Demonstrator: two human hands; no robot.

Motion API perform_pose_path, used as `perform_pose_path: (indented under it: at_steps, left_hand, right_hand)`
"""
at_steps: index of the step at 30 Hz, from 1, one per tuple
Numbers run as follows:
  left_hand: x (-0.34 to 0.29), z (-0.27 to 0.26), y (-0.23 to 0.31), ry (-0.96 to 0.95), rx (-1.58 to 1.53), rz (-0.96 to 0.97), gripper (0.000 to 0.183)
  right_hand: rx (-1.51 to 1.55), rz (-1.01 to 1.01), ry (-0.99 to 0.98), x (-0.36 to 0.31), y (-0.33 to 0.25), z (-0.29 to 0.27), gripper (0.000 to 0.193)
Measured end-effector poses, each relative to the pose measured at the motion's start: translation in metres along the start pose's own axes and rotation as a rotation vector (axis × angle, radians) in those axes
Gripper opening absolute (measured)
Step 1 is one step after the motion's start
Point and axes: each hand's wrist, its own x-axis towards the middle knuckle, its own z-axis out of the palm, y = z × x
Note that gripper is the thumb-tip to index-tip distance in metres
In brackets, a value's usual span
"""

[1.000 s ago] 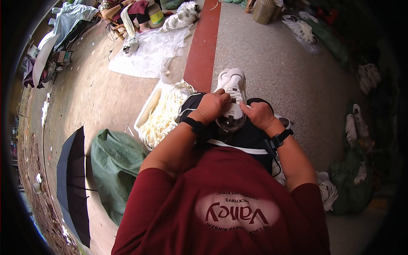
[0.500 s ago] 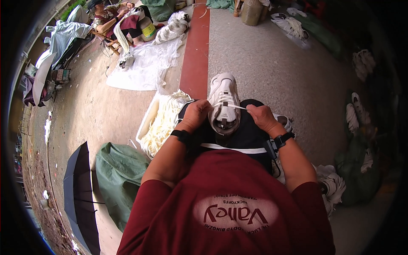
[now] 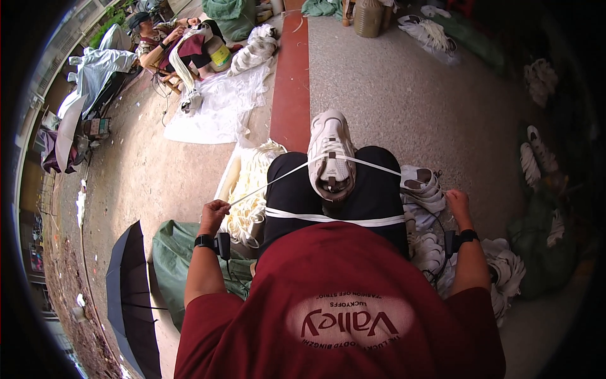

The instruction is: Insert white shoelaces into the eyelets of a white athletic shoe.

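Note:
A white and grey sneaker (image 3: 331,142) rests between my knees, its toe pointing away from me. A white shoelace (image 3: 268,184) crosses its upper and runs out taut to both sides. At the left, my left hand (image 3: 214,213) is closed, pinching one end of the lace beside a heap of cream laces (image 3: 249,196). My right hand (image 3: 457,203) is closed out to the right, next to more shoes (image 3: 421,187). The lace's other end runs toward it, hard to follow against those pale shoes. A white band (image 3: 334,219) lies across my thighs.
A black umbrella (image 3: 131,303) and a green sack (image 3: 173,252) are at the left. More shoes (image 3: 505,271) lie at the right. Farther off at the upper left, a person (image 3: 165,47) sits handling a shoe bundle near a white plastic sheet (image 3: 214,114).
My hands have moved from close beside the sneaker far out to both sides and nearer to me, drawing the lace out long. The sneaker stays between my knees.

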Motion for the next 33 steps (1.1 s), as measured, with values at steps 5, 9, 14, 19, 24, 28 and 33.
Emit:
perform_pose_path:
  at_steps: [5,9,14,19,24,28,33]
  left_hand:
    - [-0.026,-0.016,-0.038,0.057,0.044,-0.210,0.006]
    - [-0.037,-0.019,-0.060,0.091,0.075,-0.347,0.011]
    - [-0.026,-0.004,-0.057,0.174,0.389,-0.298,0.019]
    - [0.006,0.068,0.076,-0.442,-0.539,-0.265,0.017]
    - [0.021,0.142,0.170,-0.847,-0.425,-0.043,0.013]
    - [0.041,0.173,0.180,-0.619,-0.511,-0.010,0.012]
    - [0.046,0.178,0.173,-0.459,-0.616,-0.092,0.015]
  right_hand:
    - [-0.073,0.133,0.022,-0.037,0.051,-0.013,0.015]
    - [-0.086,0.208,0.038,-0.051,0.062,-0.013,0.013]
    - [-0.075,0.366,-0.155,-0.021,0.012,0.007,0.011]
    - [0.498,0.212,-0.762,0.020,-0.165,0.064,0.009]
    - [0.115,-0.227,-0.501,0.049,-0.241,0.146,0.015]
    - [0.479,-0.255,-0.127,0.063,-0.229,0.195,0.016]
    - [0.389,-0.216,-0.071,0.060,-0.233,0.197,0.016]
